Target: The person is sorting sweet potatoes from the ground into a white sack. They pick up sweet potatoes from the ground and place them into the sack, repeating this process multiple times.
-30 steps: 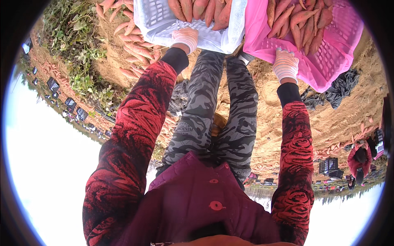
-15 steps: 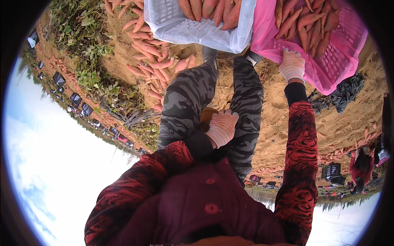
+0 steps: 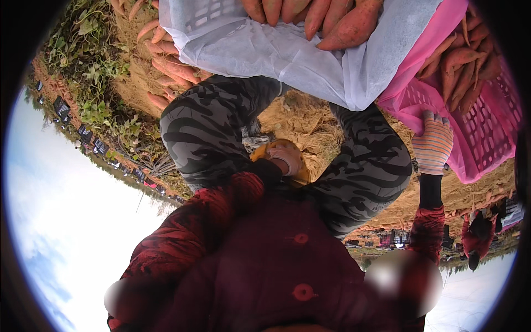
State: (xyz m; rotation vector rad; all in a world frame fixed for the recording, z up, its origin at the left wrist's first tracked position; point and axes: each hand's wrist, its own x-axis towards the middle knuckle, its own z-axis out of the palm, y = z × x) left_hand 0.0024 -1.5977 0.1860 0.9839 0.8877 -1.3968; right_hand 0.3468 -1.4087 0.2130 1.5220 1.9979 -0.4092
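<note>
My left hand [image 3: 289, 157], in a pale striped glove, is between my bent legs, closed on a rounded yellow object [image 3: 303, 172] whose kind I cannot make out. Part of this object is hidden by the hand and sleeve. Out to the right, my gloved right hand [image 3: 433, 144] grips the near edge of a pink liner [image 3: 404, 99] on a crate [image 3: 487, 124] holding sweet potatoes [image 3: 463, 69]. Straight ahead, close to my knees, stands another crate lined with white cloth [image 3: 310, 66]. Large sweet potatoes [image 3: 351, 25] lie in it side by side.
Loose sweet potatoes [image 3: 174, 69] lie on sandy soil to the left, beside a strip of green vines [image 3: 91, 66]. Black crates [image 3: 62, 106] line the far left. A person in red [image 3: 478, 232] is bent over at the far right.
My body has come lower, with knees bent and spread apart. The white-lined crate now looms closer. My left hand shows on the yellow object; the right still grips the pink liner.
</note>
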